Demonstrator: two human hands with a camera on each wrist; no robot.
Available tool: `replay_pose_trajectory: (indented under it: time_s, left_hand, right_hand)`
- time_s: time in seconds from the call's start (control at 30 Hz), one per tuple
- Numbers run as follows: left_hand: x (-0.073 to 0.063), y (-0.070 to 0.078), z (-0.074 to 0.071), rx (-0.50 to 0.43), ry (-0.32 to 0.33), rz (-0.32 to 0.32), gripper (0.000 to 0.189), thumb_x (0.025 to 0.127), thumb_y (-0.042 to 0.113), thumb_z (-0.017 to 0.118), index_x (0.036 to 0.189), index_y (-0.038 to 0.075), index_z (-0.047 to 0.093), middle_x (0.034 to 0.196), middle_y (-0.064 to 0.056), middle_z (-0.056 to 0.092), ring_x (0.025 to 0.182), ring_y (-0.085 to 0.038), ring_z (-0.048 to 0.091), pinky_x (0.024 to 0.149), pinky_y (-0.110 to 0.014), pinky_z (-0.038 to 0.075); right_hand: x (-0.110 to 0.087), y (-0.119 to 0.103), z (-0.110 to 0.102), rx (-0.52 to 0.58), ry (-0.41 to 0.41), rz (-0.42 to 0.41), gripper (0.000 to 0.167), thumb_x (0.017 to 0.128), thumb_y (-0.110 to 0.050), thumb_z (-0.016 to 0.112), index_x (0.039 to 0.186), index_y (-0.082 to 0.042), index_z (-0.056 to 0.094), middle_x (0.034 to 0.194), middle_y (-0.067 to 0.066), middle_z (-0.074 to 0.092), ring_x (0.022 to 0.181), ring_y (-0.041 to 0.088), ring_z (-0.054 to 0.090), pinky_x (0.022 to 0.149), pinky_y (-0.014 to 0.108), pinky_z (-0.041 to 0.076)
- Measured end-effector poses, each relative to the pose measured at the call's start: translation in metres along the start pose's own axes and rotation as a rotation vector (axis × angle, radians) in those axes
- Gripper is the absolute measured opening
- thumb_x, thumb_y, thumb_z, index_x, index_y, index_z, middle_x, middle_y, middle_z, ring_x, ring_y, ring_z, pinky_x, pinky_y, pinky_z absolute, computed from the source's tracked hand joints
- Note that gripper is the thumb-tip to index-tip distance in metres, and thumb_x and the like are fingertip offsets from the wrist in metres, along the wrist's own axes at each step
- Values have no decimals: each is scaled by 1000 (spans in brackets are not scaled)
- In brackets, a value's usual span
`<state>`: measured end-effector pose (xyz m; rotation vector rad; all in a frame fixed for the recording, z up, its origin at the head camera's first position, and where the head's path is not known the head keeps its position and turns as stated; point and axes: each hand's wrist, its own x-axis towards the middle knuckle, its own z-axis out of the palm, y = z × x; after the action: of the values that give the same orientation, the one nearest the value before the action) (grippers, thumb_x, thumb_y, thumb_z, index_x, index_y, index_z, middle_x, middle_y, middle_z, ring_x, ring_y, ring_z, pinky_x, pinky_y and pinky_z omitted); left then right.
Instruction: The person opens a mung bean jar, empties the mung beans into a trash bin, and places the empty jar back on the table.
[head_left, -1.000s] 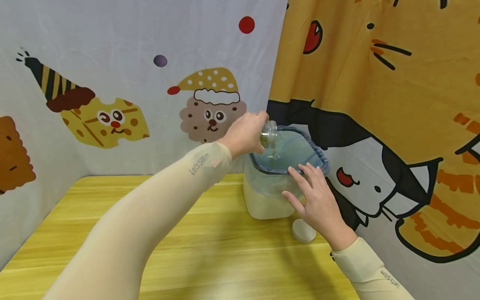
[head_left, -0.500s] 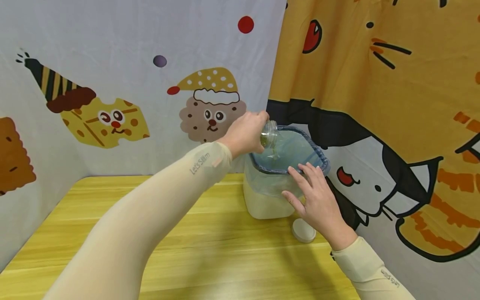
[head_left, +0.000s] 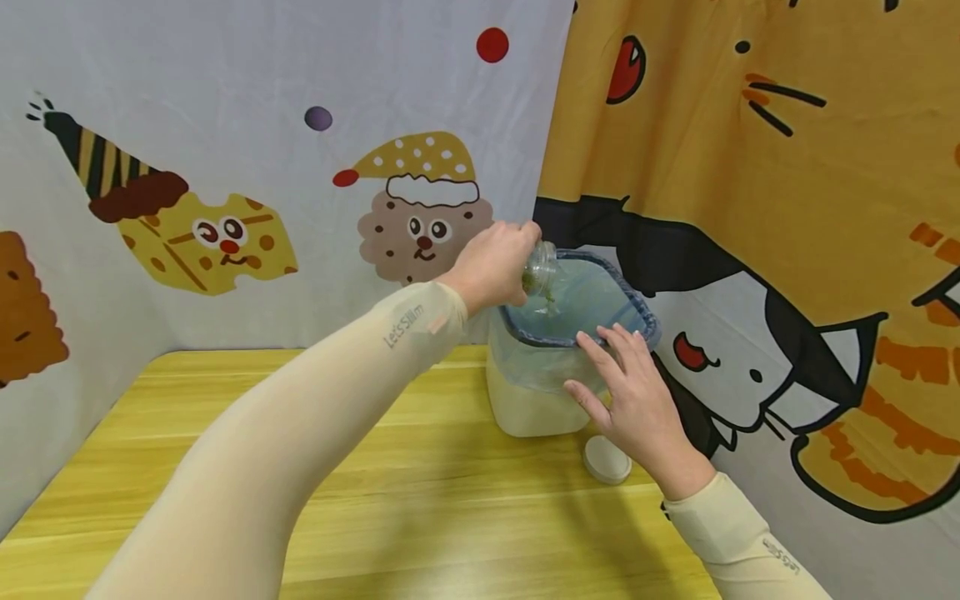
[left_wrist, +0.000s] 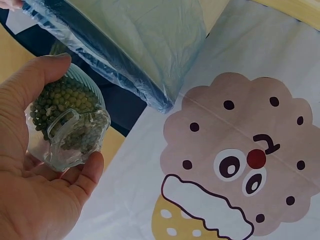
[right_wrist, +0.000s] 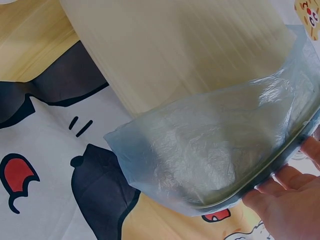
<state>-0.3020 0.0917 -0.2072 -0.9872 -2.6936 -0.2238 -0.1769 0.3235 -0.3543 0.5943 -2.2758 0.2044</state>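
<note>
In the head view my left hand (head_left: 491,265) grips a clear glass jar (head_left: 538,268), tipped with its mouth over a cream bin (head_left: 528,408). Small round green beans (left_wrist: 70,95) fill part of the jar, and some spill from its mouth. The left wrist view shows the thumb and fingers wrapped round the jar. A thin blue plastic bag (right_wrist: 200,150) lines the bin and folds down over its rim. At the bin's near right rim, my right hand (head_left: 633,400) rests its fingertips, the fingers spread and fairly straight. The bin's bottom is hidden.
A round white lid (head_left: 607,460) lies on the wood-patterned table (head_left: 420,500) in front of the bin, below my right hand. Cloth printed with cartoon figures (head_left: 427,225) hangs behind the table and along its right side, close to the bin.
Beans have shifted toward the jar's mouth and more show spilling out. The left hand tilts the jar only slightly differently; the right hand stays at the rim.
</note>
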Motion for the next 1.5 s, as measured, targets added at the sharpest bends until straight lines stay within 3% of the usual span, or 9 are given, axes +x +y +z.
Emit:
replay_pose_trajectory:
  time_s: [0.13,0.53,1.2,1.5]
  left_hand:
    - [1,1,0,11,0,3,78,83,31,93,146,10,52,135,-8,67,123,-30,63,110,-40,55]
    - [1,2,-2,30,1,9,76,84,30,93,145,10,53,136,-8,67,122,-29,62,108,-40,55]
    - [2,4,-1,118,17,52,73,87,29,90,146,9,53,134,-9,66,126,-29,61,112,-41,53]
    - [2,7,2,194,10,68,80,86,33,92,150,9,51,139,-9,65,132,-28,59,117,-39,50]
  right_hand:
    - [0,0,0,-1,-3,3,70,106,-60,57,153,-9,58,148,29,59,143,50,51,123,74,33]
    - [0,0,-1,-1,-13,8,70,94,-38,81,154,-10,58,149,28,58,145,49,50,124,73,32]
    - [1,0,-1,-1,-8,0,68,98,-42,77,154,-10,57,149,29,58,144,49,50,124,73,33]
    - [-1,1,0,-2,-5,-6,67,104,-54,65,153,-9,58,148,29,58,143,49,51,123,73,34]
